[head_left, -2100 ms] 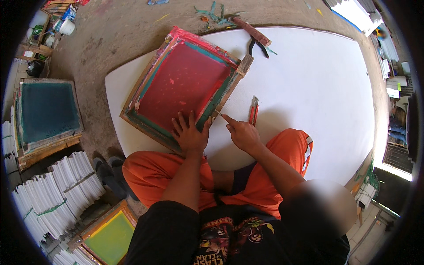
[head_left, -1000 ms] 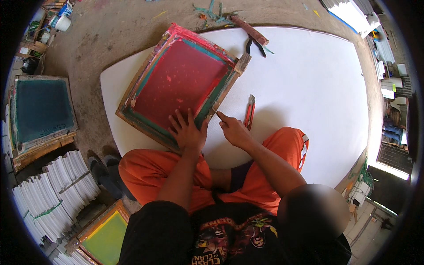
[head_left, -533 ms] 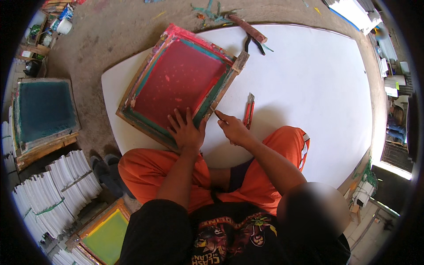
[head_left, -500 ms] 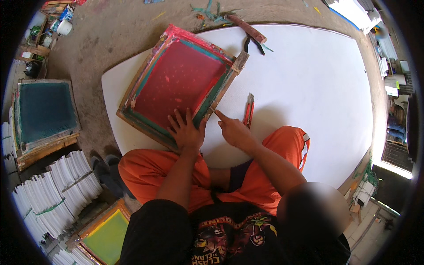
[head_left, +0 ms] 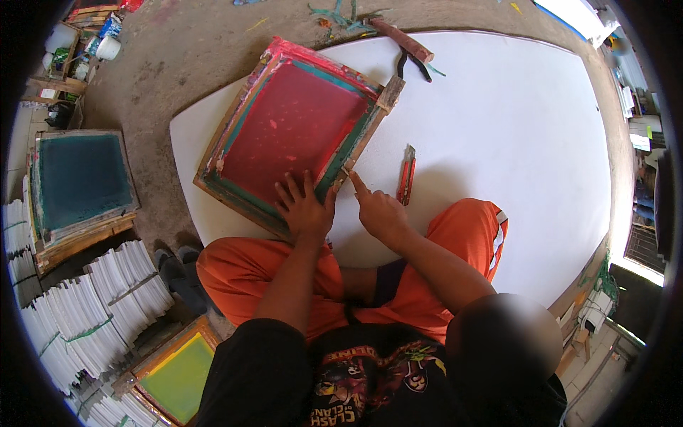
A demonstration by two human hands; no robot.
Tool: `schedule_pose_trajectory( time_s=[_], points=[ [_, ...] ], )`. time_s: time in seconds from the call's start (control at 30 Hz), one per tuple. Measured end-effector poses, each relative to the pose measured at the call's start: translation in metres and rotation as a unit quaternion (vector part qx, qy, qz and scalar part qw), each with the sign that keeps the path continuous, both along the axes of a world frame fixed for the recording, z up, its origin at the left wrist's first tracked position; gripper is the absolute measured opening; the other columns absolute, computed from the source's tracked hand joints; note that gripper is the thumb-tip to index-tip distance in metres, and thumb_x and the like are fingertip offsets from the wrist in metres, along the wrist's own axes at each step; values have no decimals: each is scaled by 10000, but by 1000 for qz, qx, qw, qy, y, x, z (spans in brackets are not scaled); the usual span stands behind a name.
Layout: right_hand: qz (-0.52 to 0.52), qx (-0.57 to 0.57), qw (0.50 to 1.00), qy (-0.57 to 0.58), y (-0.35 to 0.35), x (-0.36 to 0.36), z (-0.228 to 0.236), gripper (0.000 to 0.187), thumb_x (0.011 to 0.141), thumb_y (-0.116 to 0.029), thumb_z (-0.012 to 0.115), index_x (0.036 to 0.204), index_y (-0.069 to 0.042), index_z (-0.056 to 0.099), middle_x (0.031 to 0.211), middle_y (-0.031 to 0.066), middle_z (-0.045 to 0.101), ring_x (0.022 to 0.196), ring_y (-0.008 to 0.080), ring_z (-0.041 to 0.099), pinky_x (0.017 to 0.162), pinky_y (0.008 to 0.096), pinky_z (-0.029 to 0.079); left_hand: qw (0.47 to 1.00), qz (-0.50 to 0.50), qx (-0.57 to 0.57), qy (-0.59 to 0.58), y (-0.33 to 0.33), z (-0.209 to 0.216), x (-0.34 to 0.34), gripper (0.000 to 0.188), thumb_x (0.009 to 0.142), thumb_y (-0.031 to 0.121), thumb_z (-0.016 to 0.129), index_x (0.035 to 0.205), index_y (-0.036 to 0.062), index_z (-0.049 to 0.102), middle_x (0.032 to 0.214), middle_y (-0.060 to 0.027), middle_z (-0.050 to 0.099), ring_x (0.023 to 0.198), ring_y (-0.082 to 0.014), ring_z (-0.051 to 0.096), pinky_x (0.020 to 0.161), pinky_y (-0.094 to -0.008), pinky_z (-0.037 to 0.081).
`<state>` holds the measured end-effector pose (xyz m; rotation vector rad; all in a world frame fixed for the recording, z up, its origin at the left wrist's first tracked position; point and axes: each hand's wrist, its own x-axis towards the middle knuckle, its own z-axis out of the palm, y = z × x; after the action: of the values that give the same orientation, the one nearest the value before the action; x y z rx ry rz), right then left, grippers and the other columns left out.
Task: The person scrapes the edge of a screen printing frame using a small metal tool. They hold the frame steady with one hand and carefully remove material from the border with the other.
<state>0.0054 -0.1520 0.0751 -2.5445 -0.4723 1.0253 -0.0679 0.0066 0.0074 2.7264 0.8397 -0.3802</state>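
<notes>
Head view: a framed screen [head_left: 288,128] with a red mesh, green margins and a paint-stained wooden border lies slanted on the left part of a white board [head_left: 512,156], its near corner close to the person's left knee. The left hand [head_left: 307,215] is spread on the near end of the screen, fingers splayed over the red mesh and the thumb toward the right border; it rests there without grasping anything. The right hand [head_left: 379,213] is at the screen's right border, forefinger stretched out to the wood and the other fingers curled in. It seems to be clenched on a slim tool [head_left: 346,171], of which only a small tip shows at the forefinger's end; the rest is hidden.

To the right of that hand, well apart from the screen, a red cutter [head_left: 406,176] lies on the board. A wooden block [head_left: 390,95] sits at the screen's far right corner. Beyond it, at the board's far edge, black-handled pliers [head_left: 414,65] lie beside a reddish-brown rod [head_left: 403,40]. On the left stand a dark teal screen [head_left: 84,178] and, nearer, bundled white stacks [head_left: 96,306], with a yellow-green screen [head_left: 178,381] at the near left
</notes>
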Motion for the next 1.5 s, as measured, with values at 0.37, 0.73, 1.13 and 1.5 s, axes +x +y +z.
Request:
schedule_pose_trajectory(
  time_s=[0.37,0.73,1.13,1.5],
  points=[
    [-97,213,971,55,-21,-3,-53,556,1114,-291,497,1650,-231,362,1099,378,697,1086,574,659,957,615,518,1000,6,-3,-26,0,3,0,876,998,764,446,1667,207,355,1756,-215,191,1616,-493,109,1259,-691,154],
    [-221,197,916,272,-18,7,-28,542,1136,-393,493,1655,-268,394,726,115,624,631,254,663,566,457,568,999,26,-16,-32,-2,-4,-2,876,986,783,448,1657,224,383,1762,-192,188,1617,-479,120,1254,-696,151],
    [-15,81,996,-25,-29,13,-32,515,1120,-338,470,1630,-285,420,1066,245,738,975,448,738,886,578,590,998,44,-3,-39,-2,-4,2,843,979,786,459,1638,261,424,1762,-162,212,1626,-438,134,1266,-669,170],
    [176,-42,962,-205,-37,22,-27,575,1096,-267,515,1648,-355,380,901,147,711,769,326,740,598,470,603,999,44,-13,-27,-2,0,4,833,992,787,433,1644,270,408,1769,-152,195,1633,-421,119,1270,-667,165]
  ],
)
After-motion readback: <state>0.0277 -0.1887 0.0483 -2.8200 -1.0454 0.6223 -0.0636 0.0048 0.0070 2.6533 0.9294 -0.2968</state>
